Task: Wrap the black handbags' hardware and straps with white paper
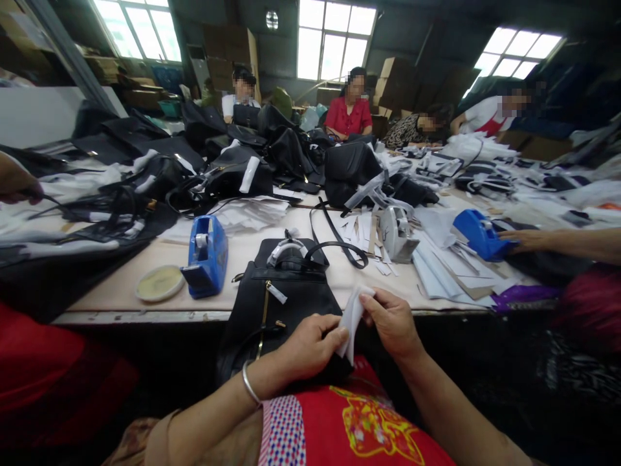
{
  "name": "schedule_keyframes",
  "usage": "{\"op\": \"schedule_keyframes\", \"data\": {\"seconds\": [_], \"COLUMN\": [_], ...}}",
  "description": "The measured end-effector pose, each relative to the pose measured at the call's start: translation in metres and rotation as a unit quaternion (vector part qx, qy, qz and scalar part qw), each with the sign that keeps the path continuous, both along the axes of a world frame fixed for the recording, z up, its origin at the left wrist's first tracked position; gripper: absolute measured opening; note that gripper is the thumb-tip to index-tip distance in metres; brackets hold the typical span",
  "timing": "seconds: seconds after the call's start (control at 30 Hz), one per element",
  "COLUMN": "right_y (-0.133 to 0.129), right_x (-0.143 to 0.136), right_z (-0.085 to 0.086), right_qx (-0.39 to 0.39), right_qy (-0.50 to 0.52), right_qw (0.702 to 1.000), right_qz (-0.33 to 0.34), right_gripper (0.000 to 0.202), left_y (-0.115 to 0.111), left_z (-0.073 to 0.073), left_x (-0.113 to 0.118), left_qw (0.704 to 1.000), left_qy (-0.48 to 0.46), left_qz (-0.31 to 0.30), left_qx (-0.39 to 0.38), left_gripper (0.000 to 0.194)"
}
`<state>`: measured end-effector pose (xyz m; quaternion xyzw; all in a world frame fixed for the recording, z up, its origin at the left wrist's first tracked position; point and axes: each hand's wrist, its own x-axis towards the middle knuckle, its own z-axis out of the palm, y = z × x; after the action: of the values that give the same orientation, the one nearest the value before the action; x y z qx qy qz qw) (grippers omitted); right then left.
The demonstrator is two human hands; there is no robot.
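Note:
Between my two hands is a folded piece of white tissue paper [352,318], held above the table's front edge. My left hand [310,343] pinches its lower left side, thumb on top. At its upper right corner, the fingers of my right hand [391,318] are closed on the same paper. A black leather bag [301,298] lies in front of me, partly over the edge, with gold zippers and a white-wrapped pull. White wrapping covers its top handle [290,251]. My left forearm hides part of the bag's lower end.
A blue tape dispenser [226,252] and a round yellowish dish [159,283] stand left of the bag. To the right are a grey tape dispenser [396,234], paper sheets [449,265] and another blue dispenser [480,234] by a co-worker's hand [521,241]. Black bags [352,165] are heaped behind.

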<state>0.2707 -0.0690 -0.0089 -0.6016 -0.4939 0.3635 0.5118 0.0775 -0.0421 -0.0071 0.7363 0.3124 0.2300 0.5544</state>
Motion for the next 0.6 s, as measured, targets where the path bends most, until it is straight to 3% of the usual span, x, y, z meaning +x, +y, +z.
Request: {"op": "schedule_keyframes", "data": {"seconds": [0.1, 0.17, 0.3, 0.4, 0.6], "right_y": [-0.003, -0.005, -0.014, -0.025, -0.031], "right_x": [-0.008, -0.008, 0.003, 0.002, -0.025], "right_z": [0.003, 0.001, -0.014, -0.025, -0.033], "right_qx": [0.001, -0.009, -0.041, -0.088, -0.065], "right_qy": [-0.032, -0.002, 0.153, 0.166, 0.075], "right_qw": [0.999, 0.999, 0.981, 0.965, 0.992], "right_qz": [-0.043, -0.03, 0.111, 0.182, 0.081], "right_gripper": [0.034, 0.032, 0.037, 0.034, 0.028], "left_y": [-0.006, -0.008, -0.007, -0.009, -0.012], "left_z": [-0.002, -0.007, -0.013, -0.014, -0.013], "left_x": [-0.003, -0.003, -0.004, -0.001, 0.006], "left_qw": [0.998, 0.995, 0.991, 0.991, 0.995], "left_qy": [0.049, 0.064, 0.048, 0.036, 0.046], "left_qz": [0.006, 0.023, 0.039, 0.044, 0.067], "left_qx": [-0.045, -0.078, -0.115, -0.118, -0.056], "left_gripper": [0.025, 0.025, 0.027, 0.027, 0.031]}}
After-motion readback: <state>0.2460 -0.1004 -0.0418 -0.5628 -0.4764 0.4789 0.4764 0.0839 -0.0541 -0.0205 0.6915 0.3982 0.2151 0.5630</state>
